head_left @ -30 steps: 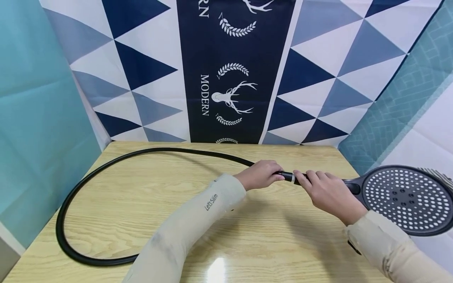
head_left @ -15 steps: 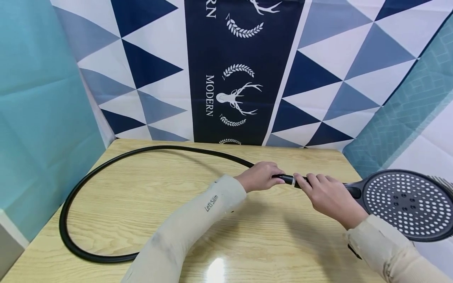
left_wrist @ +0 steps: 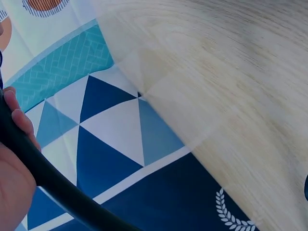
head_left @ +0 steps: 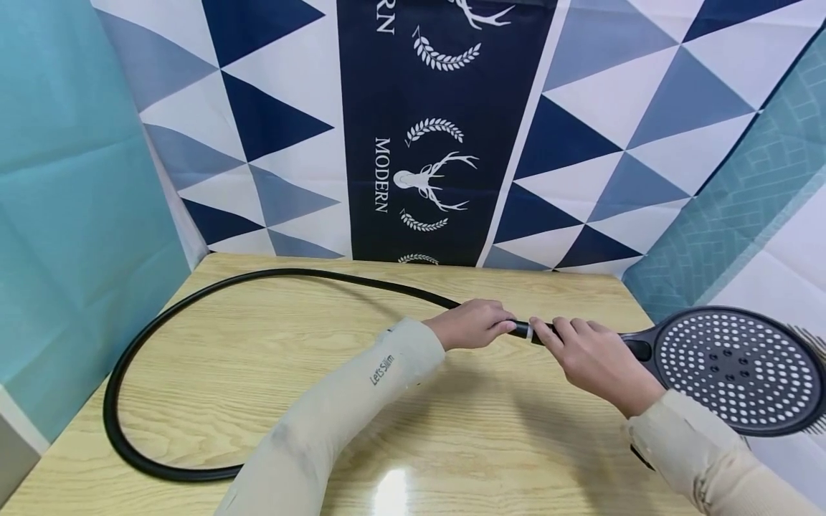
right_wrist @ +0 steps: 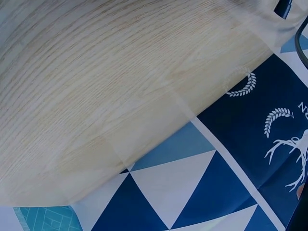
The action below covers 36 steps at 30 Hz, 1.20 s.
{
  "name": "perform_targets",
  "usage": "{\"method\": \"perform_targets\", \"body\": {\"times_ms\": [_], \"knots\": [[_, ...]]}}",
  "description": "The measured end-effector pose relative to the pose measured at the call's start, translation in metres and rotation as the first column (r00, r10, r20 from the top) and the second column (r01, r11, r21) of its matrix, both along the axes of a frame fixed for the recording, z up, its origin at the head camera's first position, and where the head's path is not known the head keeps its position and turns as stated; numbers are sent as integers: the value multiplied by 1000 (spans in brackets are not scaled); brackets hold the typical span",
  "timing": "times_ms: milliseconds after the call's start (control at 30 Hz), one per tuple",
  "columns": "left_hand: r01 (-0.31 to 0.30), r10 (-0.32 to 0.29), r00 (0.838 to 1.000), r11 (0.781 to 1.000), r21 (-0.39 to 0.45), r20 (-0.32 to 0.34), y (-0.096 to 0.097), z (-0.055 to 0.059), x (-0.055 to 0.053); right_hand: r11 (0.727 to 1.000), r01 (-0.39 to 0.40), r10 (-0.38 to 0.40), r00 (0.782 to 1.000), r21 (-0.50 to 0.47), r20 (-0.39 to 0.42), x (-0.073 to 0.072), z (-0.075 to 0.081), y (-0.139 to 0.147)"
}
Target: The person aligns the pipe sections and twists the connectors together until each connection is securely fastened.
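A black shower head (head_left: pixel 736 369) with a round face of pale nozzles stands at the right in the head view, raised above the table. My right hand (head_left: pixel 596 362) grips its handle near the hose end. My left hand (head_left: pixel 473 324) holds the end of the black shower hose (head_left: pixel 111 401) with thumb and fingers. A pale ring (head_left: pixel 530 332) shows between the two hands, where hose and handle meet in line. How tightly they are joined cannot be seen. In the left wrist view my left palm (left_wrist: pixel 14 187) lies around the hose.
The hose loops left over the wooden table (head_left: pixel 413 444) and passes behind the left sleeve (head_left: pixel 323 430). A patterned cloth (head_left: pixel 277 107) hangs at the back edge. Teal sheets (head_left: pixel 84 215) stand at the left, and more cloth at the right.
Both hands and the shower head have shifted slightly left over the last half second. The grips look the same. Earlier, the head view itself moved a little.
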<state>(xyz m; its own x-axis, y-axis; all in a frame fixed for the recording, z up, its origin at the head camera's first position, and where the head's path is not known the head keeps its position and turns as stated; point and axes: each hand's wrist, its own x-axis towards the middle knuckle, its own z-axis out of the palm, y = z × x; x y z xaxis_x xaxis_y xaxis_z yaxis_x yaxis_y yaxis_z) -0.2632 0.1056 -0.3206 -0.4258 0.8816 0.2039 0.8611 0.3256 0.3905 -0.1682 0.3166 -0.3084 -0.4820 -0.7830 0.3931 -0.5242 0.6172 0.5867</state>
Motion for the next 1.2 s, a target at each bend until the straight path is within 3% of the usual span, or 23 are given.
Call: {"method": "perform_targets", "body": {"times_ms": [300,733,1200], "knots": [[-16,19,999,997,75,-39,-1,7,0,1000,2,-3,1000,-3,-11,0,6,-2],[13,-5,996,996,85,-90,-5,6,2,1000,2,-2,1000,-30,-9,2,4,-4],[-12,23,992,995,95,-120,-1,6,4,1000,16,-16,1000,-22,-1,3,7,-2]]}}
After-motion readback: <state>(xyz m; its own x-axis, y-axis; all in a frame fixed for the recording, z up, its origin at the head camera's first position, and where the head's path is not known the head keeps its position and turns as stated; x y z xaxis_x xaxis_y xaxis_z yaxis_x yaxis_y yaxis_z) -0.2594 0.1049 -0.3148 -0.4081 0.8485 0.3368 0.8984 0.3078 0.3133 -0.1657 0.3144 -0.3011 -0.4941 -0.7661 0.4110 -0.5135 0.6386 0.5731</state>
